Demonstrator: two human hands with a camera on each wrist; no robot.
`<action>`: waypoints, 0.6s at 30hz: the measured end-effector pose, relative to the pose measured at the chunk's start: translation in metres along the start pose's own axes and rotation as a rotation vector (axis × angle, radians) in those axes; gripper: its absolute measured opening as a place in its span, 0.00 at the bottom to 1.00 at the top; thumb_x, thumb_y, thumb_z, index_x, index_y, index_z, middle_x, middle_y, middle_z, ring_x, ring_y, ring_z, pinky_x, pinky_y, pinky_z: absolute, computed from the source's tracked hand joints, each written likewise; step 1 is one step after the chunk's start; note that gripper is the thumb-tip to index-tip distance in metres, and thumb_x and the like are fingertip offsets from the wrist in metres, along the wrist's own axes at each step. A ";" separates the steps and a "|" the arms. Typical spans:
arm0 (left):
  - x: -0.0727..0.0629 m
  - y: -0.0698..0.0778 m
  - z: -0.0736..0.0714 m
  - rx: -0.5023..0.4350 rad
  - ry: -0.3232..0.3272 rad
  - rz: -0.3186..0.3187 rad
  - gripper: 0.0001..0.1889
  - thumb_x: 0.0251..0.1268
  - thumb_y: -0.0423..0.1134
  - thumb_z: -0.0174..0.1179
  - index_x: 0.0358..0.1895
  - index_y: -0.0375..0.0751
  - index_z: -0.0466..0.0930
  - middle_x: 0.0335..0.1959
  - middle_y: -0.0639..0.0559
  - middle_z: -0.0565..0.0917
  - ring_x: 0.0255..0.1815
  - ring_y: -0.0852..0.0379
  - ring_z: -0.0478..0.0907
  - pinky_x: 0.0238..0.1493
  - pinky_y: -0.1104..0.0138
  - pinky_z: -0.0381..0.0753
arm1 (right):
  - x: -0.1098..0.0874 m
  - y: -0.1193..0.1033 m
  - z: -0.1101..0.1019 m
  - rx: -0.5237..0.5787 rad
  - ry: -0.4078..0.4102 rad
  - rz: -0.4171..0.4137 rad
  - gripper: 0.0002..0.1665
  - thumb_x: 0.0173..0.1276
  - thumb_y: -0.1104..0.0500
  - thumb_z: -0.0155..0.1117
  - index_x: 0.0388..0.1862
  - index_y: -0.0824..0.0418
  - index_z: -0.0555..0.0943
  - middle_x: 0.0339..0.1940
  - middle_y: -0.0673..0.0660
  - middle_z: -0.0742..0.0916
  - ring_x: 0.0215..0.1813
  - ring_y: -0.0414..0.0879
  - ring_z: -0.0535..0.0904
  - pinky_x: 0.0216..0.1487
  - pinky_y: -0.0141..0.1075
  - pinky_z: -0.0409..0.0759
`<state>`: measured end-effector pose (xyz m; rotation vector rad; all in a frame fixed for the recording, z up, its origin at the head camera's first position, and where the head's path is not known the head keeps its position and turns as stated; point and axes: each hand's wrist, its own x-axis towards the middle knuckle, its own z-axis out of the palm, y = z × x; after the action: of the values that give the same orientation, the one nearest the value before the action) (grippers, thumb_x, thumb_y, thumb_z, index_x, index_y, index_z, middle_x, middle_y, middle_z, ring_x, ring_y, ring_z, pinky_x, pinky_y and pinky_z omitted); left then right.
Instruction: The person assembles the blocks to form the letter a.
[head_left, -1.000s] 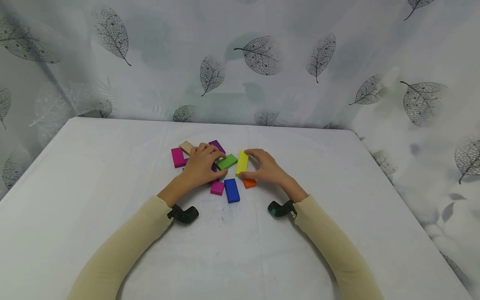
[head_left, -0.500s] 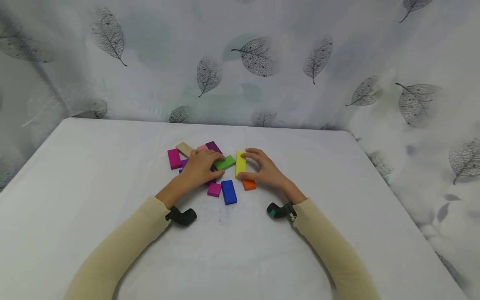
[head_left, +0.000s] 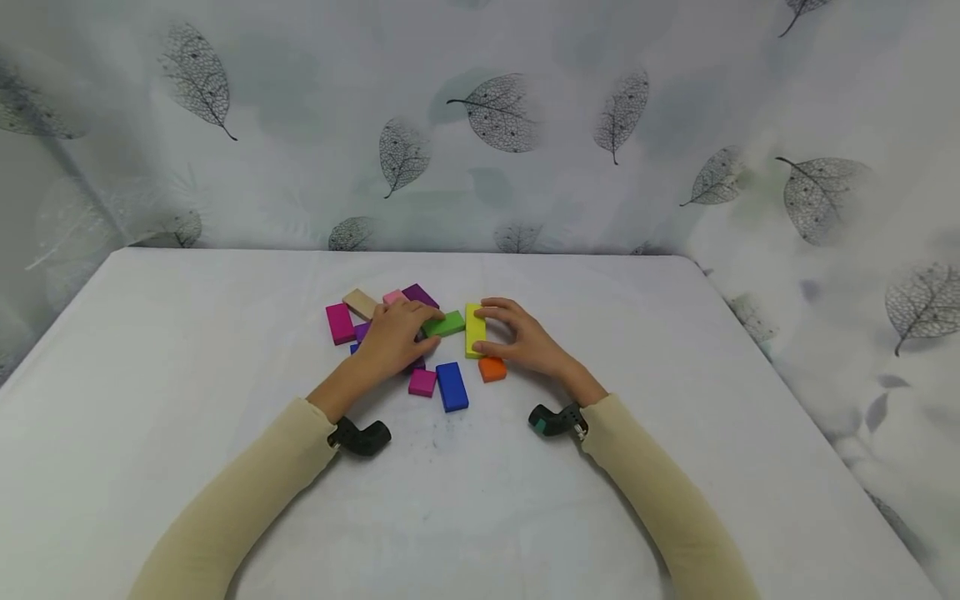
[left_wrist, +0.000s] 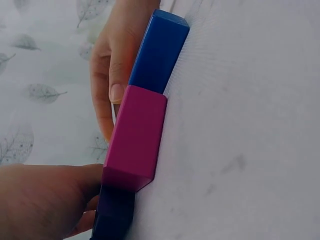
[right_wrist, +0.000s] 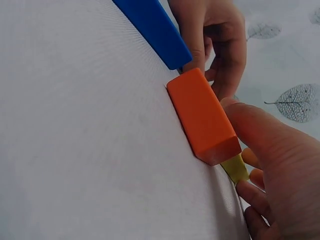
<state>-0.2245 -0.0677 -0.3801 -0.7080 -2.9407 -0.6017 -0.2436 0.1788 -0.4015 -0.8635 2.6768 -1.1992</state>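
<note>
A green block (head_left: 447, 323) lies under the curved fingers of my left hand (head_left: 396, 337); index finger and thumb are on either side of its left end. My right hand (head_left: 525, 337) holds a yellow block (head_left: 475, 332) with its thumb at the near end and fingers along the right side. The green block's right end meets the yellow block or nearly so. Just below the yellow one sits an orange block (head_left: 492, 369), close to the right thumb in the right wrist view. The left palm hides part of the pile; dark purple (left_wrist: 115, 212) shows beneath it in the left wrist view.
A blue block (head_left: 452, 387) and a small magenta block (head_left: 422, 382) lie on the near side. Behind the left hand are a magenta block (head_left: 341, 323), a tan block (head_left: 361, 303), a pink block (head_left: 394, 297) and a purple block (head_left: 421, 295). White cloth (head_left: 450, 500) covers the table.
The yellow block has turned from a slant to nearly straight. The green block has turned slightly and closed the gap to it. The whole head view has shifted a little.
</note>
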 end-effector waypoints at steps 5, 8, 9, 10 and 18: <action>0.000 0.000 0.001 -0.001 0.011 0.003 0.22 0.67 0.43 0.62 0.62 0.42 0.77 0.60 0.43 0.79 0.62 0.45 0.70 0.59 0.47 0.66 | 0.000 -0.001 0.000 0.008 0.002 0.008 0.34 0.62 0.56 0.72 0.67 0.61 0.73 0.72 0.60 0.68 0.75 0.55 0.59 0.74 0.53 0.56; 0.001 0.000 0.002 -0.001 0.014 0.000 0.22 0.67 0.43 0.62 0.62 0.43 0.76 0.60 0.43 0.79 0.62 0.45 0.70 0.60 0.47 0.66 | 0.000 -0.001 0.000 0.011 0.001 0.000 0.34 0.62 0.57 0.72 0.67 0.62 0.73 0.72 0.60 0.68 0.75 0.55 0.59 0.74 0.53 0.56; 0.002 0.000 0.002 0.002 0.015 -0.001 0.22 0.67 0.42 0.62 0.62 0.43 0.76 0.61 0.43 0.78 0.62 0.45 0.70 0.60 0.47 0.66 | 0.000 -0.001 0.000 0.012 0.001 -0.003 0.34 0.62 0.57 0.72 0.67 0.62 0.73 0.72 0.61 0.68 0.75 0.56 0.59 0.74 0.53 0.56; 0.002 0.000 0.003 0.003 0.014 -0.003 0.22 0.67 0.42 0.62 0.62 0.43 0.76 0.61 0.43 0.78 0.62 0.45 0.70 0.60 0.47 0.66 | 0.000 -0.001 0.000 0.014 -0.001 -0.005 0.34 0.62 0.57 0.72 0.67 0.62 0.73 0.72 0.61 0.68 0.75 0.56 0.59 0.74 0.53 0.56; 0.003 0.002 0.004 0.005 0.030 -0.006 0.21 0.68 0.41 0.61 0.63 0.42 0.76 0.61 0.43 0.78 0.62 0.44 0.69 0.60 0.47 0.66 | -0.001 0.000 0.000 0.012 -0.010 -0.004 0.34 0.63 0.57 0.71 0.67 0.62 0.73 0.72 0.61 0.68 0.75 0.55 0.59 0.74 0.54 0.56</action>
<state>-0.2263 -0.0636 -0.3830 -0.6842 -2.9173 -0.5997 -0.2426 0.1793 -0.4014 -0.8712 2.6589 -1.2077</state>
